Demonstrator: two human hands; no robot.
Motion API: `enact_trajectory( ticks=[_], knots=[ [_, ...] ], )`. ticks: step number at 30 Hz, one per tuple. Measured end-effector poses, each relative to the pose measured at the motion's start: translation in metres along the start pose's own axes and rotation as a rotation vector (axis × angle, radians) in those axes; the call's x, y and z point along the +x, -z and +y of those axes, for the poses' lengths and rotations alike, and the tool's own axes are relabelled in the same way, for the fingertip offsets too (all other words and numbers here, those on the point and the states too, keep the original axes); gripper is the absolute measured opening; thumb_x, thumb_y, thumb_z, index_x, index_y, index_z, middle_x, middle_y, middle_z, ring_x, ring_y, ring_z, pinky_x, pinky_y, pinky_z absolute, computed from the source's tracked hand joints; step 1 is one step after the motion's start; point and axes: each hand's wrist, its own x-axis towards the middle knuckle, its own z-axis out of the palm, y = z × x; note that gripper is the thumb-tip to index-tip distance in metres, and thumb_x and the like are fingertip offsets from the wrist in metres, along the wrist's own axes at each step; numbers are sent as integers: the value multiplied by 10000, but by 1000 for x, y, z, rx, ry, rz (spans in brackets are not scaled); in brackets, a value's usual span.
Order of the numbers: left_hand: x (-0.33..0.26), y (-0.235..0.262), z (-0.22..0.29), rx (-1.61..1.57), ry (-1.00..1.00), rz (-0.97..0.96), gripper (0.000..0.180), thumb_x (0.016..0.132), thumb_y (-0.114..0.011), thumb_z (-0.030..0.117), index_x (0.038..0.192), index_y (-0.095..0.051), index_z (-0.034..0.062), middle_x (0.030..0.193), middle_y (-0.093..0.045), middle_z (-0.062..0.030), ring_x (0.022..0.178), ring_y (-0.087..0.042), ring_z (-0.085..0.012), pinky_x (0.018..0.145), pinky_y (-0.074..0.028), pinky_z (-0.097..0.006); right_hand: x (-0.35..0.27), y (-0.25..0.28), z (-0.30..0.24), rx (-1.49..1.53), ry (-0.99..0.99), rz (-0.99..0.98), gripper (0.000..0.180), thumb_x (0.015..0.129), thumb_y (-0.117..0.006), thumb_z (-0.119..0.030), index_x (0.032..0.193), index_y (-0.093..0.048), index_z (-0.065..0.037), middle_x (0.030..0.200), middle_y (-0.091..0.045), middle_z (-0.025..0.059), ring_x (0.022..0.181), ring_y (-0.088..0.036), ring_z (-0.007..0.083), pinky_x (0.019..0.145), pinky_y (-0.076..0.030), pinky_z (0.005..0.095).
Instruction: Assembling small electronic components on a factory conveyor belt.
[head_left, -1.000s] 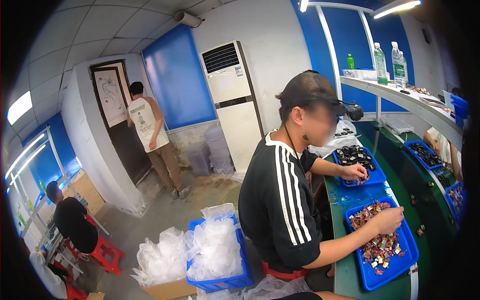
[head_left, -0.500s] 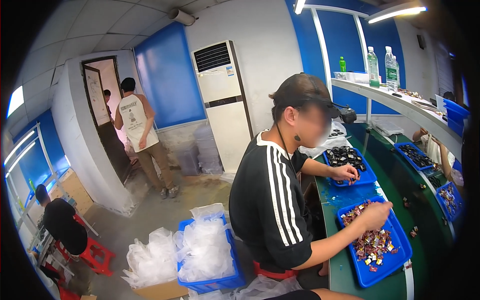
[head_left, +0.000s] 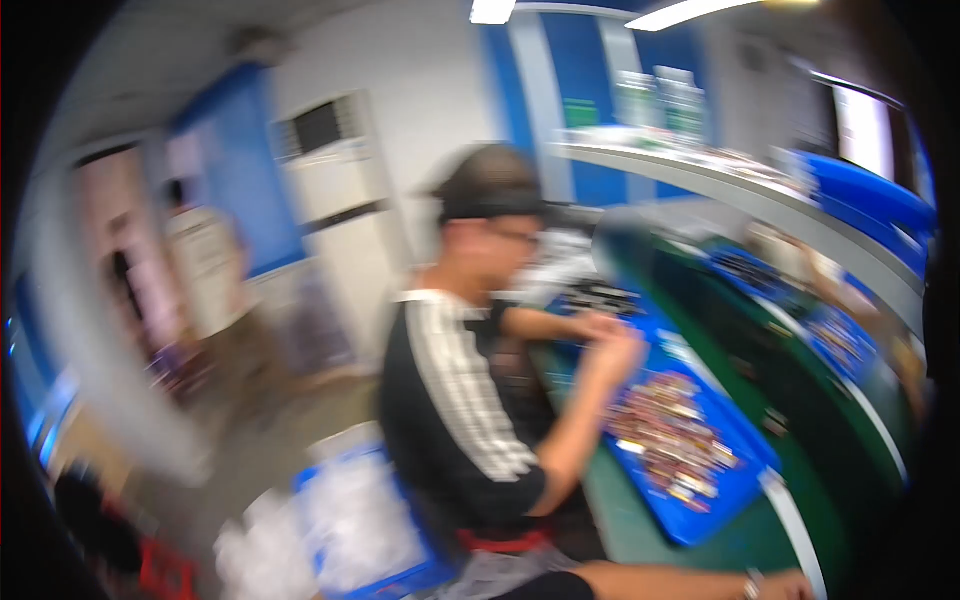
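My left hand (head_left: pixel 788 586) shows only in part at the lower edge, by the white strip (head_left: pixel 795 525) along the table. Its forearm crosses the bottom of the view with a bracelet or watch (head_left: pixel 752 583) at the wrist; the fingers are cut off and smeared, so what they hold cannot be made out. My right hand is out of view. Nearest to my left hand is a blue tray (head_left: pixel 680 530) with a heap of small reddish and pale parts (head_left: pixel 675 440). A co-worker (head_left: pixel 450 390) in a black shirt with white stripes sits beside it, both hands (head_left: pixel 610 340) brought close together.
Black parts (head_left: pixel 600 298) lie in a tray beyond the co-worker. A dark green conveyor-like surface (head_left: pixel 720 340) runs alongside, under a shelf (head_left: pixel 700 168) with bottles. Blue bins (head_left: pixel 870 205) stand right. At left, a blue crate (head_left: pixel 420 570) holds white plastic bags; another person (head_left: pixel 205 270) stands behind.
The view has swung right and is blurred. The co-worker's near hand has moved from over the reddish parts to the other hand. My left forearm and hand have come further into view.
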Motion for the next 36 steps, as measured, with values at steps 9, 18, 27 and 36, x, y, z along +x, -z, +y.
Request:
enact_trajectory(
  ticks=[9, 18, 27, 36],
  knots=[
    [-19, 39, 10, -203, 259, 95, 340, 960, -504, 64, 1294, -460, 19, 1222, -569, -115, 1124, -579, -183, 949, -512, -335, 25, -7, -27, 57, -320, 262, 156, 761, -737, -96, 912, -701, -78, 1124, -609, 93, 1030, -577, 252, 817, -517, 337],
    [-18, 24, 11, -237, 314, 108, 314, 957, -521, 63, 1263, -477, 13, 1215, -588, -124, 1115, -587, -199, 939, -510, -344, 8, -1, -36, 2, -316, 316, 136, 778, -712, -110, 904, -684, -69, 1144, -590, 68, 1058, -557, 259, 808, -521, 342],
    [-19, 27, 13, -258, 293, 129, 302, 954, -535, 76, 1240, -485, -6, 1178, -608, -138, 1105, -595, -212, 955, -501, -381, 9, -9, -35, 59, -363, 335, 124, 780, -711, -110, 896, -699, -68, 1154, -591, 63, 1083, -547, 261, 808, -523, 342],
    [-19, 28, 12, -298, 300, 128, 291, 955, -541, 87, 1229, -498, 1, 1169, -613, -133, 1091, -604, -209, 949, -511, -375, 8, -15, -33, 147, -459, 371, 161, 772, -737, -112, 931, -742, -92, 1130, -634, 79, 1084, -568, 250, 884, -495, 350]
  ],
)
